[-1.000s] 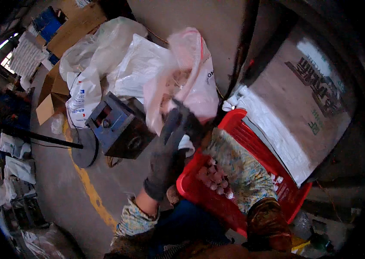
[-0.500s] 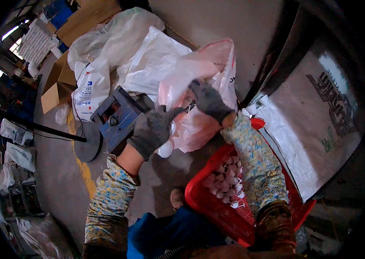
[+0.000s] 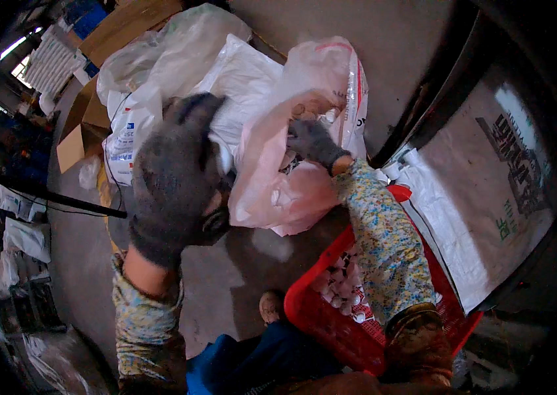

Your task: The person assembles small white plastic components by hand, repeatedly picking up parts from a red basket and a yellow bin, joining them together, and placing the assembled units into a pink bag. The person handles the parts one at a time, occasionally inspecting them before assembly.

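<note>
My left hand (image 3: 176, 174), in a dark grey glove, is raised left of a pink plastic bag (image 3: 262, 191). Its fingers are curled round a white round plastic piece (image 3: 225, 158), of which only an edge shows. My right hand (image 3: 314, 141), gloved alike, reaches into the mouth of the bag. Its fingertips are partly hidden among the bag's folds and contents, so I cannot tell whether they grip anything. Small whitish and brownish pieces (image 3: 314, 108) lie inside the bag beyond that hand.
Below my right forearm stands a red plastic basket (image 3: 304, 309) with many small white pieces (image 3: 341, 289). A large printed sack (image 3: 469, 197) is at the right. White sacks (image 3: 242, 72) and a cardboard box (image 3: 81, 131) lie at the far left. A dark pole (image 3: 61, 197) crosses the left side.
My left hand has moved left and up, closer to the head camera, with the white piece. The bag's mouth gapes wider, showing more contents. My right hand stays inside, slightly shifted.
</note>
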{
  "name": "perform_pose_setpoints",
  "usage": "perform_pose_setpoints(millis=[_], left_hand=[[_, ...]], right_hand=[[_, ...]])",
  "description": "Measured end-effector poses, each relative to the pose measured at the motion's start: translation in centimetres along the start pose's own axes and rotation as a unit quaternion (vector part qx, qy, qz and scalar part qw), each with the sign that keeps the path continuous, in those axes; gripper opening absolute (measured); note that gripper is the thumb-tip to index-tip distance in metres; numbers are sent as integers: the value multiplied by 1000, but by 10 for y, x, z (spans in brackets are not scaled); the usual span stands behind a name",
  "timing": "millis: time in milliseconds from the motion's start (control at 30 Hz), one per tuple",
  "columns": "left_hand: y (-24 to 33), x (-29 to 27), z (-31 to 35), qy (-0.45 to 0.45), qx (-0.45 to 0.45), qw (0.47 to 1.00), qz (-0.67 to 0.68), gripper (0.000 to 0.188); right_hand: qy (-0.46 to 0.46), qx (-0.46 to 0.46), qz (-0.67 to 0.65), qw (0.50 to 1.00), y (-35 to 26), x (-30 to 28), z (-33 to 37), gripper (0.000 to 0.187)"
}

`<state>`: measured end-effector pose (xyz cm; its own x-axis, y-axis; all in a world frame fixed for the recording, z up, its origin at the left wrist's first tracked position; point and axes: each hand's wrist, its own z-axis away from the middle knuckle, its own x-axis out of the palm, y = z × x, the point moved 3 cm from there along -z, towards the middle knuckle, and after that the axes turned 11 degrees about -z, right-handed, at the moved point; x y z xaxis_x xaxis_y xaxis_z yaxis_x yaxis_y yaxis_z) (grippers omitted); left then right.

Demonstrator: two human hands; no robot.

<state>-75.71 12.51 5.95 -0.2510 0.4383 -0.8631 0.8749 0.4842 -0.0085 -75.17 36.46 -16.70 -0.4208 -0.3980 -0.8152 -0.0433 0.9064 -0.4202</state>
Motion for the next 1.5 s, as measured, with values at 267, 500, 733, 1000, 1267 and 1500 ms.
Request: perform_pose_setpoints(millis=[267,500,733,1000,1267,1500], left_hand=[[21,67,35,-210,201,957,7,52],[-24,80,46,-79,142,968,-193,45],[-14,66,36,-163,52,956,-240,54],[-10,61,48,-209,71,946,-237,56],[2,62,51,-252,15,953,-167,65],[0,61,55,-299,10,942,-154,78]], right_hand=[[129,-145,54,979,-3,24,-33,25],[-235,-61,-198,950,9,-15,21,25],[60,42,-21,997,34,41,-8,21],[167,7,64,984,32,84,-28,23],[-108,165,219,956,18,8,-17,26],[-6,15,63,998,41,86,-38,52]])
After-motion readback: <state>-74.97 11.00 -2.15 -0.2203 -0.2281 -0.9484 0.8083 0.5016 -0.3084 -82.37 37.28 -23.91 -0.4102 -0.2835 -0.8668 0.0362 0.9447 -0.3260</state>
